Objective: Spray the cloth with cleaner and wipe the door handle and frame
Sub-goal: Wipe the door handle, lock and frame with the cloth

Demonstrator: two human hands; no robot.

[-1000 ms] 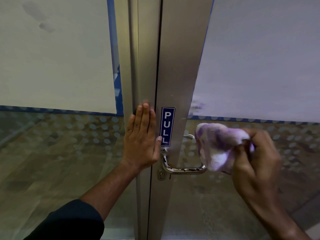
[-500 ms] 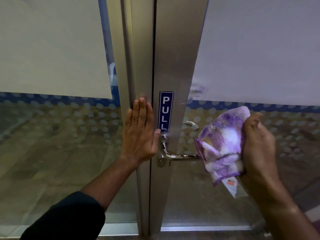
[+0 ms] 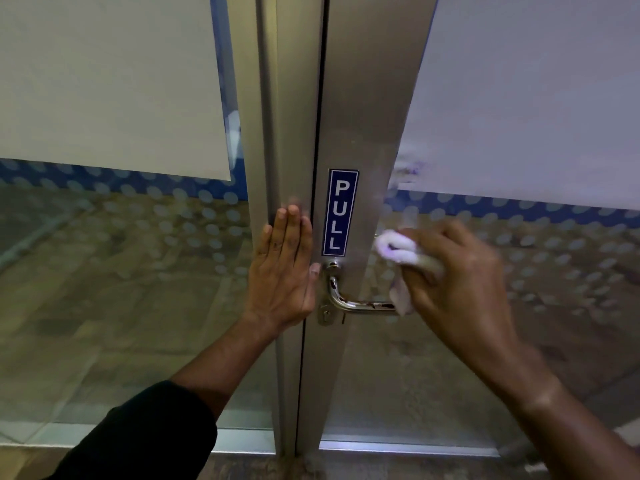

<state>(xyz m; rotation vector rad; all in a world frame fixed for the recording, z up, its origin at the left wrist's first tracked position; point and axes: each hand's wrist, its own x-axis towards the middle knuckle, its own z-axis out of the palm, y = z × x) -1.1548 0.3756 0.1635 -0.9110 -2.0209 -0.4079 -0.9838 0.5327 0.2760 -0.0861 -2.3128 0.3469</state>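
A chrome lever door handle (image 3: pixel 360 304) sticks out to the right from the brushed-metal door frame (image 3: pixel 370 109), just under a blue PULL sign (image 3: pixel 339 213). My right hand (image 3: pixel 460 282) grips a bunched white and purple cloth (image 3: pixel 398 252) and holds it against the outer end of the handle, hiding that end. My left hand (image 3: pixel 282 268) lies flat, fingers up, on the neighbouring metal frame post (image 3: pixel 277 98) left of the door gap. No spray bottle is in view.
Frosted glass panels (image 3: pixel 104 81) with a blue dotted band fill both sides of the frame. A smudge marks the right panel (image 3: pixel 408 169) above the handle. A metal threshold strip (image 3: pixel 398 446) runs along the floor.
My right hand has swung the cloth left and down onto the handle's outer end, bunching it tighter. My left hand stays flat on the post.
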